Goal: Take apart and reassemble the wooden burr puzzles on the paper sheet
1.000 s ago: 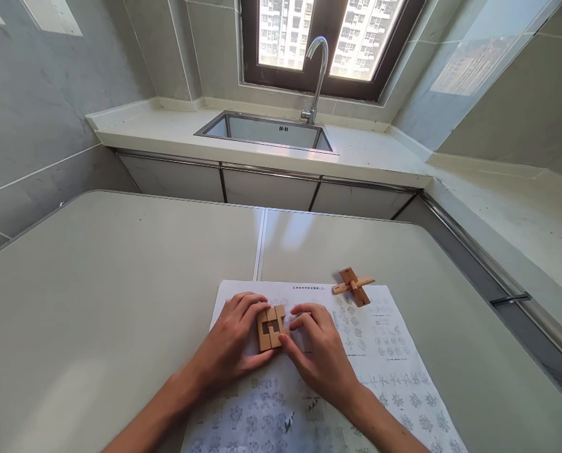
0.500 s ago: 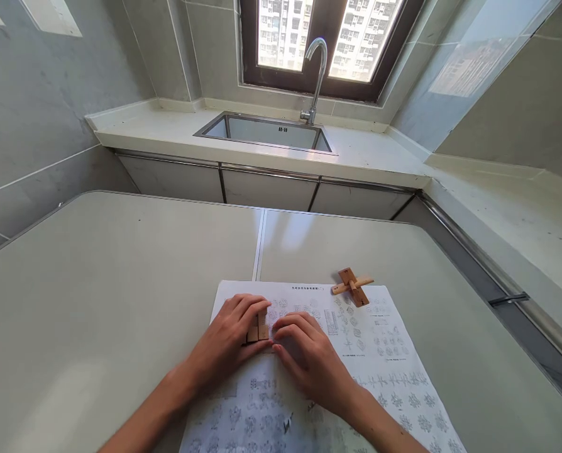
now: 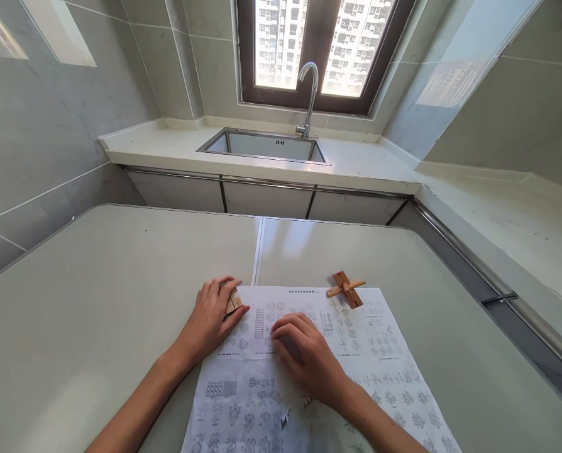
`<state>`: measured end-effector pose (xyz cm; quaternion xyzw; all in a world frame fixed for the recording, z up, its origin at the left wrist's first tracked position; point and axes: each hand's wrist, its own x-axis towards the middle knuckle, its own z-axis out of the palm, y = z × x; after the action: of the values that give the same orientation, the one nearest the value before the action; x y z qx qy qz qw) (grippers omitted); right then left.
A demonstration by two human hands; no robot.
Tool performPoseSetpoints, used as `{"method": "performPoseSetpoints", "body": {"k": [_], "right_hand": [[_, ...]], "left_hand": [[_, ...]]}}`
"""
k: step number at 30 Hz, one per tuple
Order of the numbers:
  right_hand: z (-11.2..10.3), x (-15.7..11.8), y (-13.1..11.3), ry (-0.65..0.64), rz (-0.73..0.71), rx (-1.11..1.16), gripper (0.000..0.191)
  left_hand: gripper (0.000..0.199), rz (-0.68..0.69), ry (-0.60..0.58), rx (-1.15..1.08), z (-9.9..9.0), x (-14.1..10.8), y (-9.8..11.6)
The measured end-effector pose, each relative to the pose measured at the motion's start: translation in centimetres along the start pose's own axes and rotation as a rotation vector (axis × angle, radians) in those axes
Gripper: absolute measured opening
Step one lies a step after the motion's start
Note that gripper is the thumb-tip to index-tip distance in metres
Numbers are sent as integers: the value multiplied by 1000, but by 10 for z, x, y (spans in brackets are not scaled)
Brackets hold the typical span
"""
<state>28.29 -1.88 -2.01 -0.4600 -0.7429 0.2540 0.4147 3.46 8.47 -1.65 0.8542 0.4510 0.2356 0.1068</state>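
Note:
My left hand (image 3: pixel 214 314) is at the upper left corner of a printed paper sheet (image 3: pixel 266 371), its fingers and thumb closed around several small wooden pieces (image 3: pixel 234 303) set side by side. Most of that wood is hidden by the fingers. Lower and to the right, my right hand (image 3: pixel 309 358) rests on the sheet with loosely bent fingers. A gap shows between its thumb and fingers, and nothing is visible in it. At the sheet's top right edge lies a cross of wooden pieces (image 3: pixel 346 289), a flat brown slat crossed by a lighter rounded stick.
The sheet lies on a pale table (image 3: pixel 121 302) with a seam (image 3: pixel 258 251) down its middle. Beyond the table are a counter (image 3: pixel 168 151), a sink (image 3: pixel 266 148) with a tall faucet (image 3: pixel 312 94), and a window. Another counter (image 3: pixel 493 214) runs along the right.
My left hand has carried the wooden pieces away from my right hand, left and up to the sheet's corner. My right hand has stayed nearly in place. The view has tilted slightly upward.

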Motion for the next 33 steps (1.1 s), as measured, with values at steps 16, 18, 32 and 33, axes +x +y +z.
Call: {"method": "performPoseSetpoints", "body": {"k": [16,18,32,33], "right_hand": [[-24,11,9,163,508,849,42],[-32,9,15,194,579,1050,42],[-73,-5,60,355,557,1527,25],[-73,-5,61,353,548,1523,24]], "left_hand": [[40,218,93,92,-21,-2,26],[39,264,101,107,-22,-2,32],[30,399,92,48,-3,8,93],[29,406,92,35,-1,7,94]]}}
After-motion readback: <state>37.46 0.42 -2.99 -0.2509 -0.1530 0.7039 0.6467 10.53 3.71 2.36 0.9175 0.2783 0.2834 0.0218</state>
